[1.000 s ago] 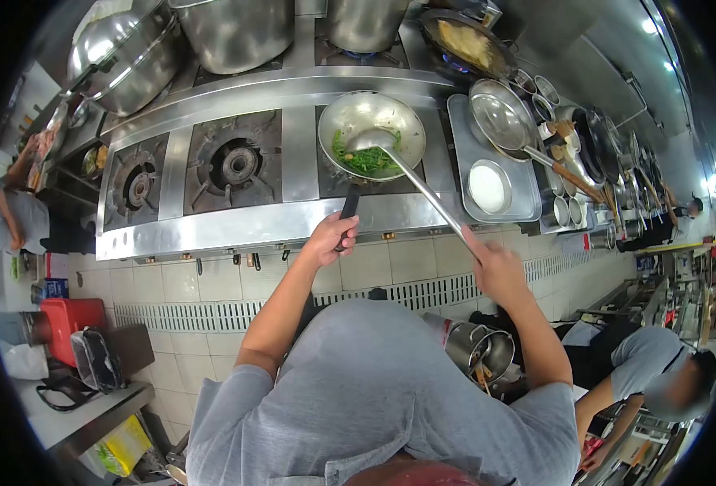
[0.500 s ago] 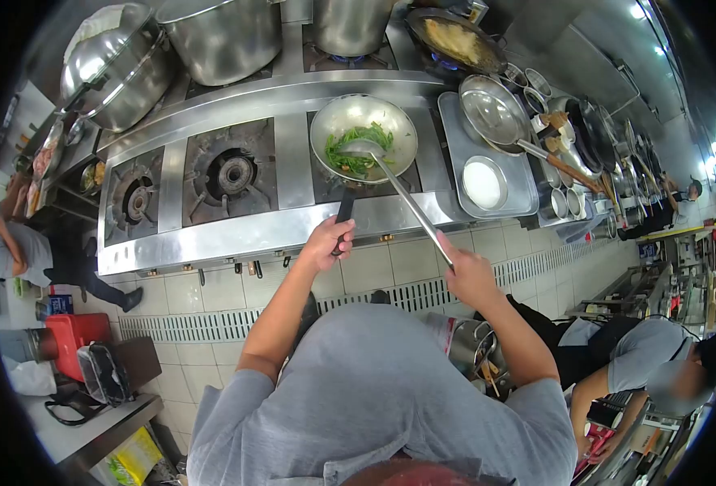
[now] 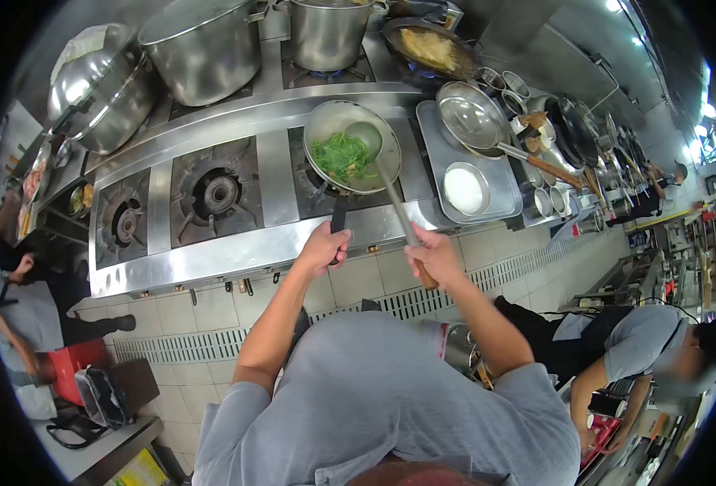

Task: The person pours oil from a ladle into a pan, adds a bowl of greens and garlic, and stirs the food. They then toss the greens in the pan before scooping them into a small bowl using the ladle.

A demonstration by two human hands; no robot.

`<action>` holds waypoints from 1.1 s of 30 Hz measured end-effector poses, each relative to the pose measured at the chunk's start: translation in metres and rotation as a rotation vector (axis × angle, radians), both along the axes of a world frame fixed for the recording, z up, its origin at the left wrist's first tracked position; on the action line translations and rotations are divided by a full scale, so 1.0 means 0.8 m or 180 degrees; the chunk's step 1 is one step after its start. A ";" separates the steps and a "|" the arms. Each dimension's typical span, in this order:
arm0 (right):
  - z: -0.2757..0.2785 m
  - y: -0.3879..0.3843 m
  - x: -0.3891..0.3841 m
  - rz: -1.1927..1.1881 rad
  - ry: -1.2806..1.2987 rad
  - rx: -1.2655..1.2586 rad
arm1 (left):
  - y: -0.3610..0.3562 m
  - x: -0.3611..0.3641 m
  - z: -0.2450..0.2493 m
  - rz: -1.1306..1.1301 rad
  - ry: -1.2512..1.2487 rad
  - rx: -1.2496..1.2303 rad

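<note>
My left hand (image 3: pixel 326 249) is closed round the black handle of a frying pan (image 3: pixel 322 121), which sits over a front burner, tilted a little. Chopped leafy greens (image 3: pixel 340 158) lie bunched in the left and near part of the pan. In my right hand (image 3: pixel 435 255) is the wooden grip of a long-handled ladle (image 3: pixel 395 201). Its metal bowl is inside the pan at the right of the greens, close to the far wall. Whether the pan's base touches the burner grate is hidden.
Two front burners (image 3: pixel 219 194) are to the left. Large stockpots (image 3: pixel 200 57) and a wok with food in oil (image 3: pixel 429 50) stand behind. At right, a metal tray (image 3: pixel 447 206) bears a strainer (image 3: pixel 471 113) and a bowl of white contents (image 3: pixel 465 189). Co-workers (image 3: pixel 649 340) stand on both sides.
The ladle's bowl has gone from on top of the greens to their right side. My right hand has moved left, nearer my left hand. The greens are bunched more. The view has shifted slightly.
</note>
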State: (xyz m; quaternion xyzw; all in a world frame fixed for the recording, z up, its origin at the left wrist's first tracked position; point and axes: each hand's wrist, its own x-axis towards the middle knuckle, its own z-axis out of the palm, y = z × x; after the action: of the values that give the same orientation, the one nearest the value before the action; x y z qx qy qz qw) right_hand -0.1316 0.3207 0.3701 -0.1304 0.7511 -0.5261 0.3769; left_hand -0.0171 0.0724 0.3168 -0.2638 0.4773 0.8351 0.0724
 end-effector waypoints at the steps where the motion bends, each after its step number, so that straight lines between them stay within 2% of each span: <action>1: 0.000 -0.003 0.011 -0.0352 -0.0881 -0.0625 | 0.001 -0.001 0.000 -0.0015 -0.0053 -0.0024; 2: 0.001 -0.007 0.018 -0.0686 -0.1781 -0.1254 | 0.000 0.001 0.000 -0.0013 -0.0124 -0.0056; 3: 0.007 -0.010 0.018 -0.1064 -0.2175 -0.1551 | -0.002 0.004 -0.001 -0.0041 -0.0089 -0.0056; 6: 0.015 -0.014 0.002 -0.1083 -0.2749 -0.2049 | -0.012 0.009 -0.009 -0.0094 -0.0036 -0.0048; 7: 0.033 -0.019 0.002 -0.0802 -0.2437 -0.1815 | -0.016 0.008 -0.011 -0.0116 -0.0022 -0.0031; 10: 0.043 -0.022 0.001 -0.0117 -0.0214 -0.0468 | -0.020 0.011 -0.013 -0.0073 0.0013 0.0155; 13: 0.081 -0.019 0.009 0.0599 0.1568 0.1017 | -0.024 0.012 -0.014 0.0001 0.0024 0.0378; 16: 0.068 0.003 -0.003 0.1291 0.3318 0.0933 | -0.030 0.017 -0.023 0.0004 0.0044 0.0661; 18: 0.078 0.017 0.003 0.1429 0.3312 0.1312 | -0.029 0.020 -0.030 0.0007 0.0038 0.0714; 19: 0.086 0.023 0.009 0.1499 0.3303 0.1500 | -0.030 0.022 -0.035 0.0025 0.0042 0.0762; 22: 0.096 0.044 0.018 0.1394 0.3186 0.0863 | -0.029 0.027 -0.045 0.0073 0.0049 0.0879; 25: 0.097 0.055 0.023 0.0345 0.0195 0.0164 | -0.030 0.028 -0.046 0.0110 0.0038 0.0931; 29: 0.040 0.026 0.000 -0.0009 -0.0569 -0.0166 | -0.029 0.032 -0.049 0.0110 0.0013 0.0953; 31: 0.047 0.011 -0.012 -0.0037 -0.0621 -0.0345 | -0.030 0.029 -0.048 0.0105 0.0007 0.0924; 33: 0.071 0.017 -0.009 -0.0401 -0.1017 -0.0685 | -0.031 0.032 -0.049 0.0094 0.0000 0.0982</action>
State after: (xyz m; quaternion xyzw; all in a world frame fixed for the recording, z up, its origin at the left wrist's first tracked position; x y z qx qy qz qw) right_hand -0.1389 0.3341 0.4265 -0.0376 0.6279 -0.6399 0.4415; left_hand 0.0083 0.0475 0.2775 -0.2565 0.3393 0.8995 0.0998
